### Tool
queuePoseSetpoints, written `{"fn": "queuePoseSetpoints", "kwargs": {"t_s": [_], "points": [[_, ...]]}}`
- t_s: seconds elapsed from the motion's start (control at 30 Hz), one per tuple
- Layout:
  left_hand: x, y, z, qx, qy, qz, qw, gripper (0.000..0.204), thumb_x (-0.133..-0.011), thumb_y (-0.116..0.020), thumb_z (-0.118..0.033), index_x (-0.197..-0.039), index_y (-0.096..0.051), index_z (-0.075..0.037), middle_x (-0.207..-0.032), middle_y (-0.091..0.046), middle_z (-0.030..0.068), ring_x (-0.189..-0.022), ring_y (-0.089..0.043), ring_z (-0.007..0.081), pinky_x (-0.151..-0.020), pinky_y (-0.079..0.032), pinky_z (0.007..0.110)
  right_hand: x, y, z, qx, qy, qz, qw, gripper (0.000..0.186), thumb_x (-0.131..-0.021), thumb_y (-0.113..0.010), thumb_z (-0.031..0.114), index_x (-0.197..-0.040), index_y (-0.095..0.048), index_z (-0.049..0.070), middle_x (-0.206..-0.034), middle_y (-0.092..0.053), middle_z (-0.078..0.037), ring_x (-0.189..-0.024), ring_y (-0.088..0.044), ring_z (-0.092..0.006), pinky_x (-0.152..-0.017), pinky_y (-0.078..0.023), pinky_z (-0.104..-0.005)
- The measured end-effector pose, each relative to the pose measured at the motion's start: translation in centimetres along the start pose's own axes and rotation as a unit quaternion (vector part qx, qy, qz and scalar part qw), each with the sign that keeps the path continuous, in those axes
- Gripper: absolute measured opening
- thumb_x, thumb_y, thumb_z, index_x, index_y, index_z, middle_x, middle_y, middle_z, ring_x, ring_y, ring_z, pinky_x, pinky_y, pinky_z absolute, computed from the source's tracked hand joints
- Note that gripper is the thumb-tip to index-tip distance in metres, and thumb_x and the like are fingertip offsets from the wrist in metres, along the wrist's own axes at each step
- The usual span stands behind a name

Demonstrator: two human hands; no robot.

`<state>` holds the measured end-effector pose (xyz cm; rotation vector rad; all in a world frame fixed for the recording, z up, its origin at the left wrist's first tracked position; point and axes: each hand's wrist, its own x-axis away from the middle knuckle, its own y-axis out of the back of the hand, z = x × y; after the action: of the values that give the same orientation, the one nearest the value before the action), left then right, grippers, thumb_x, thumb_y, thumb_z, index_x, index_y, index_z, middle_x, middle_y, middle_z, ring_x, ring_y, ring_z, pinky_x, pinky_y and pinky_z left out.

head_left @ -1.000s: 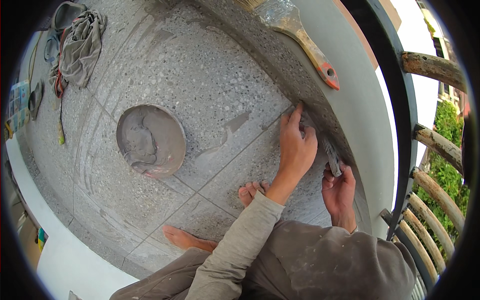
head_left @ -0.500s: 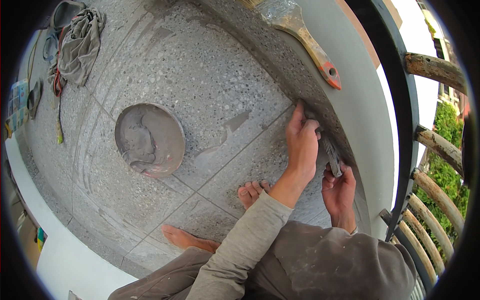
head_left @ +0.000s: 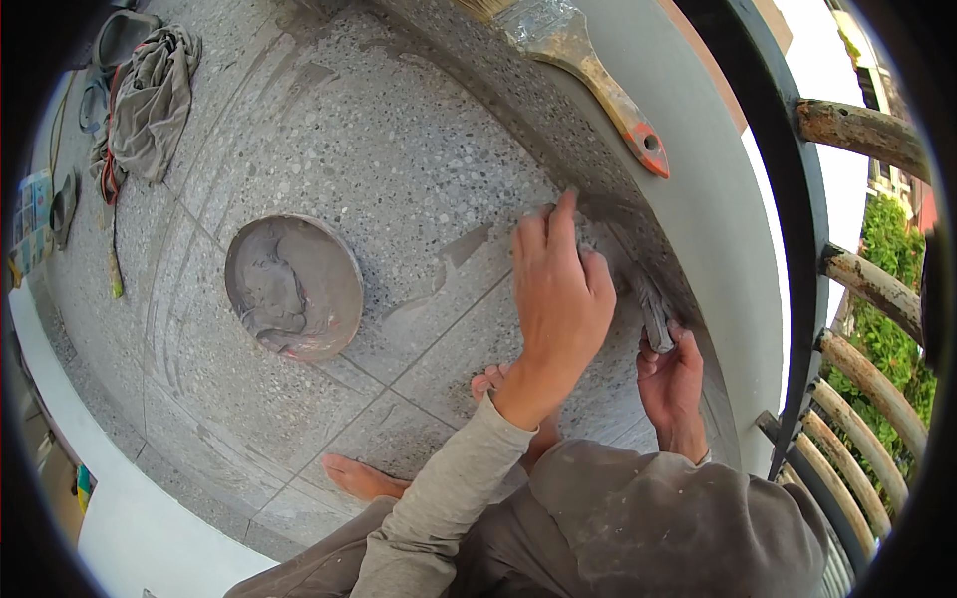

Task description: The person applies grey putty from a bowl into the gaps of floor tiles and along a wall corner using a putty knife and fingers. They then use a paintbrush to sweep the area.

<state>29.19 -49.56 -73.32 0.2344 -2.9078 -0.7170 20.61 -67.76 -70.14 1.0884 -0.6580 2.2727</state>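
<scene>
My left hand is by the corner of the speckled tile floor and skirting, index finger stretched to the skirting's foot, others bent but loose; nothing shows in it. Below and right of it, my right hand grips a narrow, grey-smeared tool, its tip angled up along the skirting. A round pan of thick grey paste rests on the floor left of my hands. A paint-smeared brush with an orange-tipped handle lies above them on the ledge.
At upper left lie a grey rag, straps and small containers. A black railing with worn wooden bars curves along the right, plants beyond. A white curb edges the lower left. My bare feet are on the tiles.
My left hand has moved leftward and turned slightly, its fingers spreading a little. My right hand and the tool have stayed nearly in place; the whole view has shifted slightly.
</scene>
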Motion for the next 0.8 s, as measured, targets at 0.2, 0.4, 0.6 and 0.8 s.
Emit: {"fn": "queuePoseSetpoints", "kwargs": {"t_s": [0.2, 0.4, 0.6, 0.8], "points": [[-3.7, -0.1, 2.7, -0.242, -0.081, 0.061, 0.965, 0.063, -0.083, -0.066, -0.007, -0.142, -0.049, 0.005, -0.122, -0.054, 0.0234, -0.114, -0.050, 0.0381, -0.096, -0.039, 0.047, 0.7, -1.2, -0.5, 0.122, 0.018, 0.012, 0.992, 0.025, -0.099, -0.060, 0.014, -0.121, -0.056, 0.004, -0.094, -0.066, -0.005, -0.072, -0.062, -0.0127, -0.064, -0.053, -0.0279], [-0.3, -2.1, 2.1, -0.201, -0.093, 0.151, 0.963, 0.062, -0.079, -0.068, -0.007, -0.139, -0.055, 0.003, -0.121, -0.056, 0.0191, -0.113, -0.051, 0.0351, -0.096, -0.040, 0.046, 1.5, 0.0, -0.9, 0.218, 0.037, 0.004, 0.975, 0.025, -0.098, -0.063, 0.012, -0.120, -0.058, 0.003, -0.099, -0.068, -0.002, -0.080, -0.065, -0.0106, -0.070, -0.055, -0.0280], [2.3, -2.6, 2.4, -0.134, -0.123, 0.183, 0.966, 0.055, -0.080, -0.065, -0.005, -0.134, -0.059, 0.001, -0.121, -0.057, 0.0166, -0.114, -0.052, 0.0345, -0.098, -0.041, 0.047, 2.1, 0.0, 0.3, 0.198, 0.063, 0.036, 0.977, 0.026, -0.098, -0.057, 0.009, -0.123, -0.058, 0.003, -0.103, -0.069, -0.001, -0.085, -0.065, -0.0093, -0.072, -0.054, -0.0280], [-1.4, 1.2, 3.0, -0.151, -0.090, 0.055, 0.983, 0.061, -0.081, -0.060, -0.001, -0.141, -0.049, 0.004, -0.132, -0.055, 0.0217, -0.127, -0.048, 0.0405, -0.108, -0.036, 0.051, 1.7, -1.6, -0.5, 0.161, 0.103, 0.051, 0.980, 0.029, -0.097, -0.054, 0.008, -0.125, -0.058, 0.003, -0.107, -0.069, -0.002, -0.088, -0.066, -0.0107, -0.076, -0.054, -0.0306]]}}
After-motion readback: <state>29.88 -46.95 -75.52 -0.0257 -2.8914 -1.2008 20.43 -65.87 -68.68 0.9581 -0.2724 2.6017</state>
